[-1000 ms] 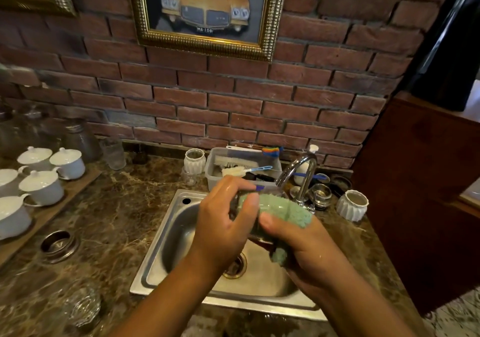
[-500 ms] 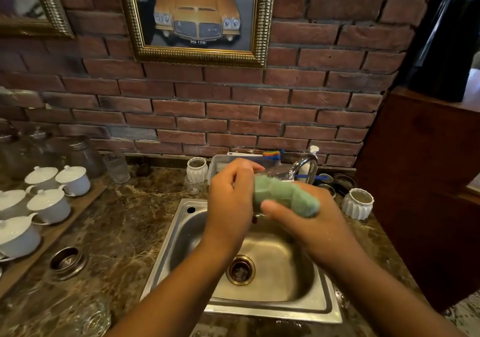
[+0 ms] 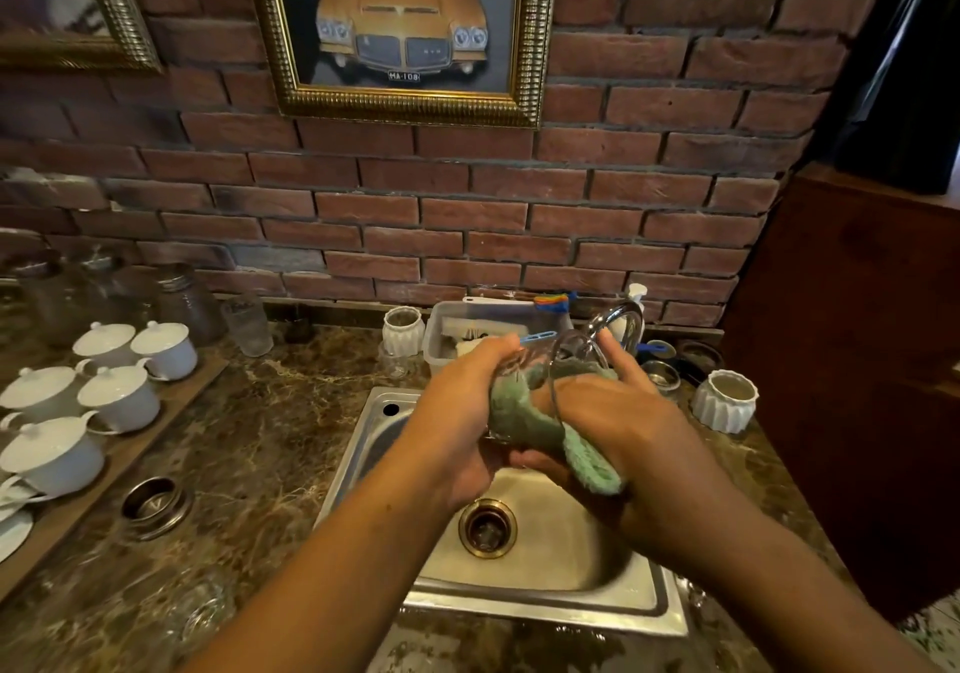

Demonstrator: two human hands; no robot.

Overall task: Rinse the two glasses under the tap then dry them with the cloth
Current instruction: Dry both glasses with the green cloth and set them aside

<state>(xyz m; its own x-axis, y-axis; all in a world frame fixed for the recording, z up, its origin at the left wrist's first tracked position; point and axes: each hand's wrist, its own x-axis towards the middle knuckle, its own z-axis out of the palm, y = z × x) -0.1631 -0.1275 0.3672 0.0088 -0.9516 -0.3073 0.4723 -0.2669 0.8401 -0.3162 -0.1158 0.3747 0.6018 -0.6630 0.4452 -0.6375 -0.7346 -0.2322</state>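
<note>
Above the steel sink [image 3: 550,589] I hold a clear glass [image 3: 574,353] on its side, its rim turned toward the tap [image 3: 621,316]. My left hand [image 3: 462,412] grips the glass at its base end. My right hand [image 3: 623,412] presses the green cloth [image 3: 524,425] against the glass near the rim, and a cloth end hangs over my palm. No water is seen running. Another clear glass [image 3: 200,615] rests on the counter at the near left, dim and blurred.
White lidded cups [image 3: 119,397] stand on a wooden board at the left. A ribbed tumbler [image 3: 248,327] and jars stand by the brick wall. A plastic tub with brushes [image 3: 483,319] sits behind the sink, a white ribbed pot [image 3: 724,399] to its right. A wooden cabinet [image 3: 852,360] borders the counter.
The cloth has shifted from on top of the glass to wrap around its side and underside. Both hands have turned the glass, whose rim now shows.
</note>
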